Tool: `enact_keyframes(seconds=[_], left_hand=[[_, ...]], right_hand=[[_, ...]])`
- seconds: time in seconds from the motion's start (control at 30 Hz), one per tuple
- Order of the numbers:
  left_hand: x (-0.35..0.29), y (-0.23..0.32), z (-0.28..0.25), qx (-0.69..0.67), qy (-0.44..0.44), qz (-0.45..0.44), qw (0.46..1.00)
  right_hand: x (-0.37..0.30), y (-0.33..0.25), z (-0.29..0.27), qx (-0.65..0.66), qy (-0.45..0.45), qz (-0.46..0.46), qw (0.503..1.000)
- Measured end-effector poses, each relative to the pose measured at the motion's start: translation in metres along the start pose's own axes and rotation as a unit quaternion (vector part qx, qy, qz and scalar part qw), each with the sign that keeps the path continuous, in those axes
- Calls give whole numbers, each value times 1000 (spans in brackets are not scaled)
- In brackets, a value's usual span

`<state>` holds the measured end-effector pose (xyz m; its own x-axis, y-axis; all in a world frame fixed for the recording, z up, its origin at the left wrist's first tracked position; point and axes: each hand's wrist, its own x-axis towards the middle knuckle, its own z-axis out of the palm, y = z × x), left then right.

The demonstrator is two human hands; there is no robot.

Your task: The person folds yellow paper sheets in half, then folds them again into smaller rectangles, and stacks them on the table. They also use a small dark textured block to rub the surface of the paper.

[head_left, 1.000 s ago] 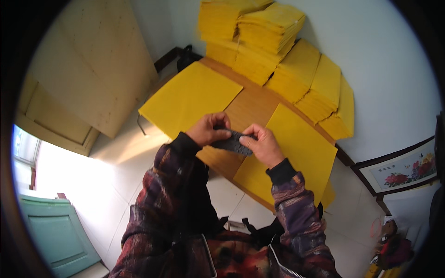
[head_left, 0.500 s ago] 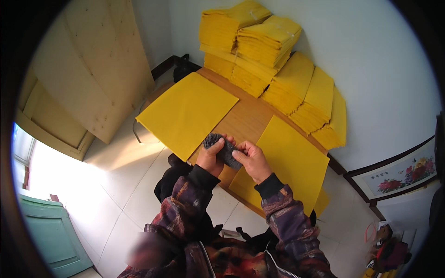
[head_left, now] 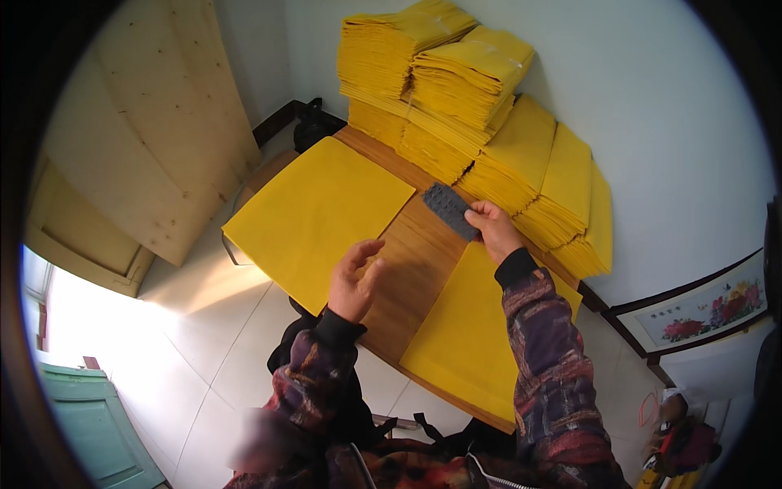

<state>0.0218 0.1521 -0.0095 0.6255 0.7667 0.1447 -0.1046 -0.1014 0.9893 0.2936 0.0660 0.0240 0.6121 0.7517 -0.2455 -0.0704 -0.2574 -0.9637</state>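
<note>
In my right hand [head_left: 494, 228] is one end of a dark grey, bumpy-textured pad [head_left: 446, 209], pinched between thumb and fingers over the back part of the wooden table [head_left: 411, 253]. My left hand [head_left: 356, 281] is empty, its fingers apart, beside the near right edge of a yellow sheet [head_left: 322, 216] on the table's left half. Another yellow sheet [head_left: 468, 334] lies on the right half, under my right forearm. Bare wood shows between the two sheets.
Tall stacks of folded yellow sheets [head_left: 456, 90] line the table's back edge against the wall. Wooden boards [head_left: 155, 122] lean at the left. A framed flower picture [head_left: 700, 306] stands at the right, and a green cabinet door [head_left: 102, 424] is at lower left.
My left hand has let go of the grey pad and drawn slightly back to the left. My right hand has carried the pad farther back and to the right.
</note>
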Motion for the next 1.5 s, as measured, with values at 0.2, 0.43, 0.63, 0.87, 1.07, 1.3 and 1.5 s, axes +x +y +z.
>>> enact_keyframes(seconds=[0.2,0.43,0.63,0.87,1.07,1.3,1.5], left_hand=[[-8,-11,-4,444,53,111,887],[-6,-5,-5,459,43,87,883],[-8,-4,-6,467,41,74,880],[-7,-6,-6,462,51,90,881],[-9,-7,-7,451,48,92,887],[-7,-8,-7,447,57,100,887],[-7,-7,-7,452,54,101,885]], right_hand=[[54,-5,18,-9,-10,-29,999],[78,9,31,-157,74,-48,984],[80,13,38,-362,137,-122,914],[54,-3,51,-507,176,-167,827],[29,3,59,-587,157,-305,733],[40,22,69,-615,100,-271,734],[38,26,58,-584,111,-290,750]])
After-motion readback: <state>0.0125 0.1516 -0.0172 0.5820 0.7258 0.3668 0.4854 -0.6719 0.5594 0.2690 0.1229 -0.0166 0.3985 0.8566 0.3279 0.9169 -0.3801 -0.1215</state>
